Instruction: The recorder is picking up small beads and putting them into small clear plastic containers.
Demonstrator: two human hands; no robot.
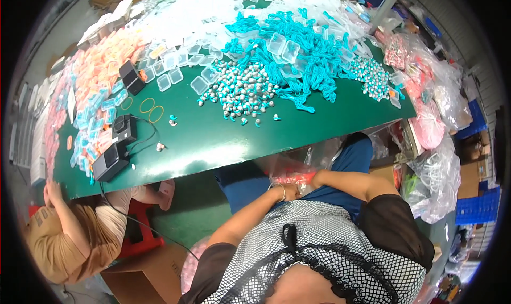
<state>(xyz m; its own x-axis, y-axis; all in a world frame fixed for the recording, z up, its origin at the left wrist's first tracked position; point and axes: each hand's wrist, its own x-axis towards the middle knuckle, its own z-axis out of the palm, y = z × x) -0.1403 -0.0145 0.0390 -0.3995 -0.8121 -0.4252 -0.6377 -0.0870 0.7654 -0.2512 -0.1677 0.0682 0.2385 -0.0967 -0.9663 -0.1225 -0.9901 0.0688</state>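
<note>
My left hand (289, 192), with a bracelet at the wrist, is down in my lap below the table edge. Its fingers are curled at a clear plastic bag (291, 168) with red showing on or in it. On the bag's other side my right hand (319, 179) bends inward and grips it, its fingertips partly hidden. Nearest on the green table (213, 147) lies a heap of small round grey-and-teal pieces (242, 91). Behind them is a tangle of teal cords (314, 59) with clear hinged cases (283, 47) on top.
At left are black boxes with cables (110, 161), rubber bands (156, 113) and piles of blue (96, 112) and orange cases (106, 59). A co-worker's hand (52, 193) rests at the table's left corner. Plastic bags (434, 181) crowd the right; a cardboard box (146, 275) stands on the floor.
</note>
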